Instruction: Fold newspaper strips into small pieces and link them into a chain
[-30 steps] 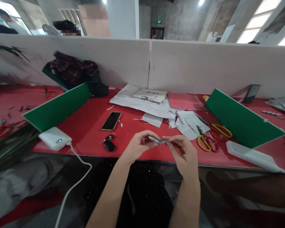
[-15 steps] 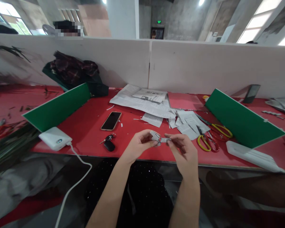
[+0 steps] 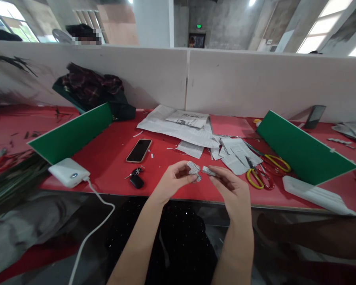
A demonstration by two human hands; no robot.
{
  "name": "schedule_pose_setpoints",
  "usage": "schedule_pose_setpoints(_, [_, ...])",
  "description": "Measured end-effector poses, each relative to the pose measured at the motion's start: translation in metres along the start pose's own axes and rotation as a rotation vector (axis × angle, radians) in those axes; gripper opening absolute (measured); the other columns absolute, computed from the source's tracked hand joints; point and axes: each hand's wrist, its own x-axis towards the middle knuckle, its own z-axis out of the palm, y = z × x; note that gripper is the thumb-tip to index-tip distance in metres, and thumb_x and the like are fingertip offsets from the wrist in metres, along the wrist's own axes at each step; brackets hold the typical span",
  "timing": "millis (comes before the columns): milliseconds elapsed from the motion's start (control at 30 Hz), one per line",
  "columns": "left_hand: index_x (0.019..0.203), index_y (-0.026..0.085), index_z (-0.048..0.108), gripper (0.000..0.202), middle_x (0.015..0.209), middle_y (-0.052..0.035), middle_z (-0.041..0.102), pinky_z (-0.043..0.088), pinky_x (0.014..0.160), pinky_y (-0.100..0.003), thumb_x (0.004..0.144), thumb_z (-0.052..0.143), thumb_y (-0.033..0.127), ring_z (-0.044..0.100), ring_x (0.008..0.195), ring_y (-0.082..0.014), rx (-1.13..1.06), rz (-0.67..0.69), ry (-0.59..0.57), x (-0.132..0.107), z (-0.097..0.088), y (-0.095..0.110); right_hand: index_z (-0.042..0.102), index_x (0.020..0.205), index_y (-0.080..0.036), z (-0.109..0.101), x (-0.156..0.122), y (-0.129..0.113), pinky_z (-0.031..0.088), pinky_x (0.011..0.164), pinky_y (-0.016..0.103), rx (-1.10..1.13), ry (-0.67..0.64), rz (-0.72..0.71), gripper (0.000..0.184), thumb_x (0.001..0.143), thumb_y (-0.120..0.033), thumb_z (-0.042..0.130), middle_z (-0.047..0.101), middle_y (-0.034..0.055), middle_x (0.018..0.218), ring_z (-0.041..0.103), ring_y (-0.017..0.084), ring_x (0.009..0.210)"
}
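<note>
Just above the red table's front edge, my left hand (image 3: 178, 177) pinches a small folded newspaper piece (image 3: 193, 168) between thumb and fingers. Its layers look stacked or pleated; the fine shape is too small to make out. To its right, my right hand (image 3: 228, 183) grips a narrow folded newspaper strip (image 3: 208, 171) by one end. A small gap separates the two paper pieces. Beyond my hands lie cut newspaper pieces (image 3: 235, 156) and a larger newspaper sheet (image 3: 172, 128).
Scissors with yellow and red handles (image 3: 255, 178) lie right of my hands. A phone (image 3: 139, 151), keys with a black fob (image 3: 136, 180) and a white power bank (image 3: 69, 174) are on the left. Green boards (image 3: 305, 150) stand at both sides, before a white partition (image 3: 240, 83).
My right hand has moved slightly right, drawing its paper strip away from the folded piece in my left hand. The two papers were touching or nearly so. My left hand has barely moved.
</note>
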Motion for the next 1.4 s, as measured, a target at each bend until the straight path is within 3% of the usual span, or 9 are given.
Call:
schedule_pose_setpoints(400, [0.095,0.015,0.061,0.024,0.086,-0.0046,0.063,0.047,0.079,-0.029,0.073,0.066,0.020,0.059,0.081,-0.0145,0.030,0.012,-0.043,0.0000,0.0011,0.0026,0.065,0.098,-0.022,0.0007,-0.0011,-0.0025,0.055,0.067,0.028,0.011,0.062,0.037,0.021,0.078,-0.026,0.060,0.068,0.0024,0.081,0.064,0.014,0.069])
schedule_pose_setpoints(767, [0.091,0.014,0.062,0.021,0.088,-0.0053,0.063,0.045,0.082,-0.031,0.073,0.065,0.023,0.058,0.083,-0.0152,0.025,-0.030,-0.042,-0.0003,0.0015,0.0038,0.064,0.095,-0.021,0.0039,0.0005,-0.0035,0.054,0.065,0.025,-0.008,0.031,0.072,0.018,0.078,-0.027,0.060,0.066,0.0015,0.078,0.064,0.013,0.067])
schedule_pose_setpoints(1400, [0.093,0.013,0.064,0.022,0.086,-0.0053,0.063,0.047,0.074,-0.027,0.075,0.063,0.026,0.057,0.073,-0.0129,0.047,-0.083,-0.042,0.0017,0.0027,-0.0011,0.065,0.092,-0.018,0.0047,0.0029,-0.0029,0.055,0.062,0.027,-0.104,-0.001,0.115,0.021,0.075,-0.031,0.061,0.067,0.0029,0.075,0.064,0.014,0.062])
